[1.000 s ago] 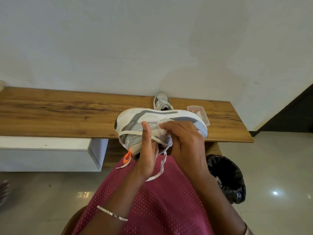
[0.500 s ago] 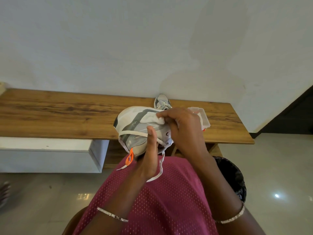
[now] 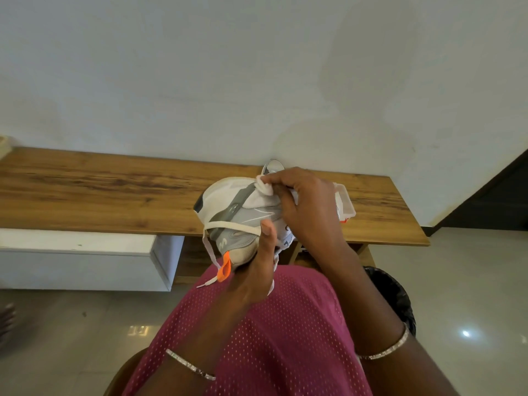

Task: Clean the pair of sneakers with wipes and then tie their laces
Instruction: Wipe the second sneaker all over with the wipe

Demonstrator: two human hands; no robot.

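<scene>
Wooden desk (image 3: 85,195) by a plain wall, second sneaker (image 3: 273,164) sitting at the back. The left hand (image 3: 257,270) grips the other sneaker (image 3: 228,207) over the lap; the right hand (image 3: 308,207) pinches the wipe (image 3: 264,186) in its fingers, now slid up to the sole edge, so still wiping, laces (image 3: 228,225) untied

White-grey sneaker (image 3: 228,212) on its side, laces (image 3: 228,225) loose, crumpled wipe (image 3: 264,186) against its sole
</scene>
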